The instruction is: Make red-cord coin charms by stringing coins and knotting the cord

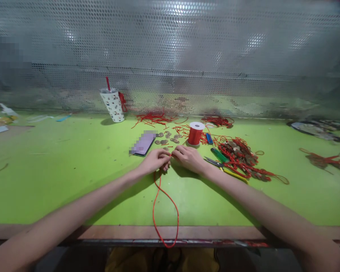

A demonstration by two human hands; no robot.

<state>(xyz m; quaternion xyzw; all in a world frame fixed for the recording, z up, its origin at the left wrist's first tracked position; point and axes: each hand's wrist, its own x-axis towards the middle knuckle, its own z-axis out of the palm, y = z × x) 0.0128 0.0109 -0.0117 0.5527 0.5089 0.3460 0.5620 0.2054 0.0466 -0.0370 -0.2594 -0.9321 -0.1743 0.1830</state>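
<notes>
Both my hands rest on the green table [73, 177], close together. My left hand [155, 160] and my right hand [189, 158] each pinch a red cord [164, 206] between them. The cord loops down from my left hand over the table's front edge. Just behind my hands lie several brown coins [167, 139] and a spool of red cord [195, 133].
A phone [143, 144] lies left of the coins. Scissors [225, 168], a green lighter [218, 155] and a blue lighter [209, 138] lie to the right, beside a pile of corded coins [240, 156]. A cup with a straw [113, 104] stands near the perforated metal wall [187, 56].
</notes>
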